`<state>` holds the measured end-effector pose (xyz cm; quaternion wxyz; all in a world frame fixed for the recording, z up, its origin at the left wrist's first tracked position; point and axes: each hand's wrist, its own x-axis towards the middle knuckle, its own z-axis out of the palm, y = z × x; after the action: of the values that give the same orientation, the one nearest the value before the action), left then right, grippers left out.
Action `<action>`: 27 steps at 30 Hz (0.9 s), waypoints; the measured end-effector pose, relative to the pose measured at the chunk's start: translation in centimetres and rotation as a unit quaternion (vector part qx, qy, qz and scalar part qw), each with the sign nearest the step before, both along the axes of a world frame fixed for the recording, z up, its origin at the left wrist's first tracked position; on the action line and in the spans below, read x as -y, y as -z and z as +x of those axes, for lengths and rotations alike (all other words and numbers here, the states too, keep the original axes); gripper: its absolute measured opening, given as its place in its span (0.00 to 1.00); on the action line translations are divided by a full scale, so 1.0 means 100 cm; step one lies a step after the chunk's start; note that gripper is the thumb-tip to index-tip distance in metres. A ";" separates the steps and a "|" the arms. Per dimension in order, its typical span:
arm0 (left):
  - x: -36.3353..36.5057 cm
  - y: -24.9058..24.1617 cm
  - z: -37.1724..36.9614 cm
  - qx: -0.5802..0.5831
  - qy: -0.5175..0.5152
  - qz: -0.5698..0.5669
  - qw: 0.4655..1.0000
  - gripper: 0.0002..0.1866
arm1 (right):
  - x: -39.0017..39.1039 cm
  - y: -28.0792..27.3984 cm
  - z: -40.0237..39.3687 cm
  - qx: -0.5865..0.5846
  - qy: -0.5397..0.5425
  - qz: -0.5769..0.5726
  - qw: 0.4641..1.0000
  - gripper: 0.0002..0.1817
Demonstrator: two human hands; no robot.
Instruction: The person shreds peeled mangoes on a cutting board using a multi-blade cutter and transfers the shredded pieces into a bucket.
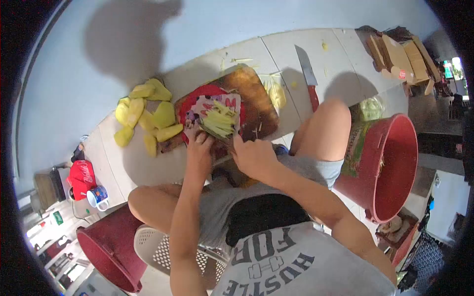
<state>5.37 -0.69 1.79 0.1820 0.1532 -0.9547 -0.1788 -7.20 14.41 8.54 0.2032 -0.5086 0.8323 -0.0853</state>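
Observation:
Pale yellow-green cut strips (218, 120) lie heaped on a pink patterned sheet (198, 106), over a round red plate-like thing (186, 104) on a brown wooden chopping board (257, 98). My left hand (200, 143) is closed at the sheet's near left edge, a ring on one finger. At the near right corner, my right hand (253, 154) is curled into a fist with its thumb forward; what it grips is hidden. A thin dark edge shows under the strips between both hands. Peeled yellow-green fruit pieces (148, 113) sit in a pile left of the board.
A red-handled knife (307, 74) lies right of the board, with a yellow piece (277, 94) nearer. Cardboard boxes (402, 56) stand at the far right. Red buckets (373, 167) flank me. A mug (97, 197) and red cap (81, 178) are at the left.

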 end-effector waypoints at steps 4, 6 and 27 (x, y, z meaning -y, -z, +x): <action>-0.005 -0.003 0.001 -0.049 -0.003 0.039 0.998 0.20 | -0.002 -0.020 0.008 -0.016 -0.029 0.023 0.999 0.15; -0.003 -0.007 0.003 0.057 -0.018 0.051 0.997 0.21 | -0.004 -0.007 0.008 0.002 -0.012 0.013 1.000 0.14; 0.002 0.012 0.005 -0.002 -0.012 0.047 0.999 0.22 | 0.003 -0.025 0.011 0.009 -0.008 0.012 1.000 0.17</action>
<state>5.87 -0.85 0.55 0.1790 0.1729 -0.9429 -0.2213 -6.08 14.11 10.99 0.2176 -0.5119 0.8273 -0.0788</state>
